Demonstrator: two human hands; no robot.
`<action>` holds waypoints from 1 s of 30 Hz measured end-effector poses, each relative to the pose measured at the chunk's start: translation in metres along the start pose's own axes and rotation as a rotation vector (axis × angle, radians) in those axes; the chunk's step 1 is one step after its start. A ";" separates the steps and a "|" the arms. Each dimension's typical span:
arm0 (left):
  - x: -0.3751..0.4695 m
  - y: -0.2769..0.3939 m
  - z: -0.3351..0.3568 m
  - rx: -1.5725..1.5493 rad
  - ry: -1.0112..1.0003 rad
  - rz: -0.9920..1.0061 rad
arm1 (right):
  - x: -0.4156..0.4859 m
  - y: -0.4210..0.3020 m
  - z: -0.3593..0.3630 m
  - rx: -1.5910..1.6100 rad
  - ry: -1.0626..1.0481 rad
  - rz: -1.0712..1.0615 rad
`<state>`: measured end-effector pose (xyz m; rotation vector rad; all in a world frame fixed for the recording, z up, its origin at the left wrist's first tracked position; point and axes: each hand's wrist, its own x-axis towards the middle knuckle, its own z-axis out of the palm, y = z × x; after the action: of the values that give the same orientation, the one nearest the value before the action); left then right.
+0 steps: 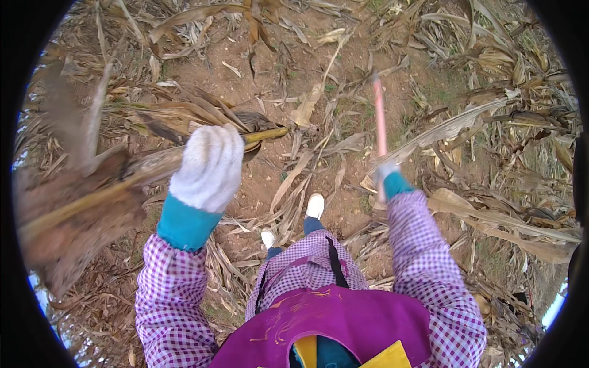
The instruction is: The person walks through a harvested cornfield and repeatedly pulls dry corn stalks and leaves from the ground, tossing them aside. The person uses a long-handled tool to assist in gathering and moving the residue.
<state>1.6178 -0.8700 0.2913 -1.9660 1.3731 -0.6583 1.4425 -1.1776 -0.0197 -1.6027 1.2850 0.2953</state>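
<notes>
My left hand (209,165), in a white knit glove, is closed around a dry corn stalk (158,162). The stalk's yellowish end juts out past my fingers to the right, and its brown leaves trail off to the left, blurred. My right hand (387,171), also gloved and small in view, grips a tool by its pinkish handle (380,115). That handle points away from me over the ground. Its far end is blurred, so I cannot tell what kind of head it has.
Dry corn leaves (464,221) and fallen stalks lie thickly on the right. More husks and leaves (198,32) cover the far left. Reddish bare soil (271,179) shows between them. My white shoes (315,205) stand on leaf litter. A long pale leaf (455,124) crosses near my right hand.
</notes>
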 end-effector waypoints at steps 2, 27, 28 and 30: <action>0.004 0.001 -0.005 0.010 -0.060 0.018 | 0.023 -0.051 -0.033 0.273 0.126 -0.336; -0.380 0.199 0.018 -1.141 -1.540 -0.949 | 0.035 0.092 0.211 0.170 -0.405 0.478; -0.391 0.221 0.004 -1.091 -1.621 -0.850 | 0.039 0.087 0.206 -0.017 -0.354 0.507; -0.403 0.259 -0.020 -1.623 -1.457 -1.397 | 0.048 0.093 0.202 -0.295 -0.341 0.308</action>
<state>1.3106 -0.5576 0.0963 -2.9361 -0.9823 1.7701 1.4608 -1.0347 -0.1955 -1.5055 1.2557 0.9459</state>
